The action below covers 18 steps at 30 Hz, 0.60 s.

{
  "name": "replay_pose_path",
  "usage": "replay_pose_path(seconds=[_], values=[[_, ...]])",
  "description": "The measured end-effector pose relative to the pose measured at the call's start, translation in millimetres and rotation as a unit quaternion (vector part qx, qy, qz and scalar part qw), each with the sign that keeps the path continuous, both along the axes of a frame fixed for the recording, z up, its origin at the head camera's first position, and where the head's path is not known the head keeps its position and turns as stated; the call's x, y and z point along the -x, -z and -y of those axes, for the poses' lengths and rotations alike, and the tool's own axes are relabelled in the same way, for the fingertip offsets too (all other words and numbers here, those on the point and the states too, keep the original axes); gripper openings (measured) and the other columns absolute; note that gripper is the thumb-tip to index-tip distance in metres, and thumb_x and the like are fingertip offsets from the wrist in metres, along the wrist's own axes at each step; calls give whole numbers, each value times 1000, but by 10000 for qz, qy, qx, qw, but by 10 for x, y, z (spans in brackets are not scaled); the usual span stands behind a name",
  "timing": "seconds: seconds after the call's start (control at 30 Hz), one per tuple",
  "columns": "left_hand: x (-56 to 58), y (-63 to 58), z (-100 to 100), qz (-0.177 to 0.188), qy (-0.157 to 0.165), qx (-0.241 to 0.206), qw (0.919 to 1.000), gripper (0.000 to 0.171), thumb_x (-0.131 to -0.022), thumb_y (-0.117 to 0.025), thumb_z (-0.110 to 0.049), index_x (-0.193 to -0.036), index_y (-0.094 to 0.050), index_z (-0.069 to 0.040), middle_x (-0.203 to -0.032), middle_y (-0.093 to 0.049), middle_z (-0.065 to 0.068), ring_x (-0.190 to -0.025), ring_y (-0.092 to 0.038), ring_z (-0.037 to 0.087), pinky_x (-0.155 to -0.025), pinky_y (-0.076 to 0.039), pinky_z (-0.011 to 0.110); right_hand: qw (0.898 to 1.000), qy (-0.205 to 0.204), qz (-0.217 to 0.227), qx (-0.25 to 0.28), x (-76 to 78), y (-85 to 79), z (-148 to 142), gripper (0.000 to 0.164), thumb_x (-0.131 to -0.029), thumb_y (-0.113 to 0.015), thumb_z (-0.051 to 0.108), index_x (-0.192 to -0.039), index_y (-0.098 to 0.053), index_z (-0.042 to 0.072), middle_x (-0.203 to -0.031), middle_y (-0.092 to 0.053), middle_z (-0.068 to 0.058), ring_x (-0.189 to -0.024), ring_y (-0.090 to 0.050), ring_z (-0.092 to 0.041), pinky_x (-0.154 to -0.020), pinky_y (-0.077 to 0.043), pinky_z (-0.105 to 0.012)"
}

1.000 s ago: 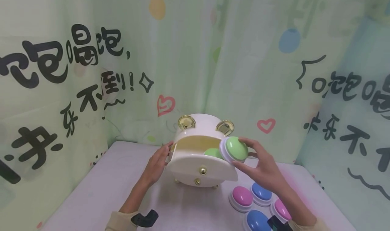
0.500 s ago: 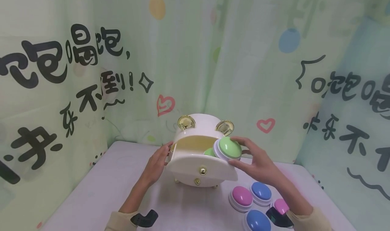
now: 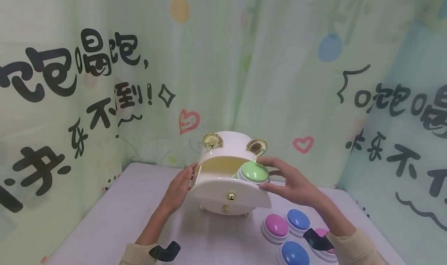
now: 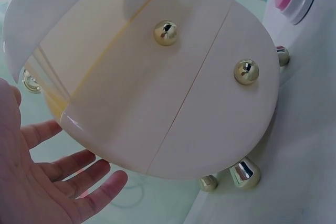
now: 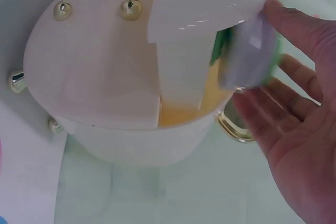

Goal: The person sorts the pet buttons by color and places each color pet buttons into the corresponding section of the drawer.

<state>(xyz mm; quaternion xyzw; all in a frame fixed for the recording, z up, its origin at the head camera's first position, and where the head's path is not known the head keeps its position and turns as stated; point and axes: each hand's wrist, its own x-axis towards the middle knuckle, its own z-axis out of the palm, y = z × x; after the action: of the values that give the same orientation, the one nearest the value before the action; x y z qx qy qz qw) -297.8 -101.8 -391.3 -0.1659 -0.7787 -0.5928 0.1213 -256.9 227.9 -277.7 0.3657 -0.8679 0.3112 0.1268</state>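
Note:
A white rounded box [image 3: 234,139] with gold ears and knobs stands on the table, its upper drawer [image 3: 227,185] pulled out. My left hand [image 3: 179,189] rests at the box's left side with fingers extended; the left wrist view shows the fingertips by its edge. With thumb and fingers, my right hand [image 3: 291,183] holds a round push button with a green dome [image 3: 256,171] and white base. It sits at the right end of the drawer opening, its lower part hidden by the drawer front. Behind it shows a sliver of another green thing [image 3: 235,175].
On the table [image 3: 216,241], right of the box, stand a pink push button [image 3: 276,225], a blue one [image 3: 298,219] and a second blue one [image 3: 295,253]. Another pink button [image 3: 321,232] is partly covered by the right wrist strap. Printed curtains [image 3: 216,75] surround the table.
My right hand has moved left and slightly down with the green push button, now lower in the drawer opening and more level. My left hand has stayed at the box's side.

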Motion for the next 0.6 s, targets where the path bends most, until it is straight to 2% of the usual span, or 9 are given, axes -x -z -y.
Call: replay_pose_path(seconds=[0.1, 0.27, 0.43, 0.6], values=[[3, -2, 5, -16, 32, -36, 10000, 50, -104, -27, -46, -143, -45, -21, -134, -54, 11, -120, -53, 33, -82, -51, 36, 9998, -109, 157, 89, 21, 13, 14, 57, -84, -75, 22, -135, -50, 17, -132, -55, 2, -120, -53, -17, -91, -51, -36], [-1, -13, 6, -18, 56, -87, 9999, 49, -104, -28, -45, -143, -45, -21, -134, -54, 10, -119, -54, 28, -82, -50, 36, 9987, 2, 340, 389, 29, 46, 84, 52, -84, -75, 22, -131, -54, 17, -129, -56, 2, -119, -54, -16, -92, -51, -34], [14, 5, 6, 13, 83, -170, 9998, 48, -105, -27, -41, -144, -44, -18, -135, -53, 11, -119, -53, 28, -84, -50, 39, 9975, 41, 185, 678, 78, 93, 187, 47, -84, -75, 19, -127, -57, 14, -126, -58, -1, -118, -55, -19, -91, -51, -37], [9, 5, -9, 91, 99, -174, 9998, 48, -105, -27, -41, -144, -43, -18, -135, -53, 11, -120, -53, 29, -84, -49, 38, 9967, 45, 157, 789, 126, 109, 282, 45, -84, -75, 20, -126, -58, 14, -124, -58, -3, -116, -56, -22, -91, -51, -39]])
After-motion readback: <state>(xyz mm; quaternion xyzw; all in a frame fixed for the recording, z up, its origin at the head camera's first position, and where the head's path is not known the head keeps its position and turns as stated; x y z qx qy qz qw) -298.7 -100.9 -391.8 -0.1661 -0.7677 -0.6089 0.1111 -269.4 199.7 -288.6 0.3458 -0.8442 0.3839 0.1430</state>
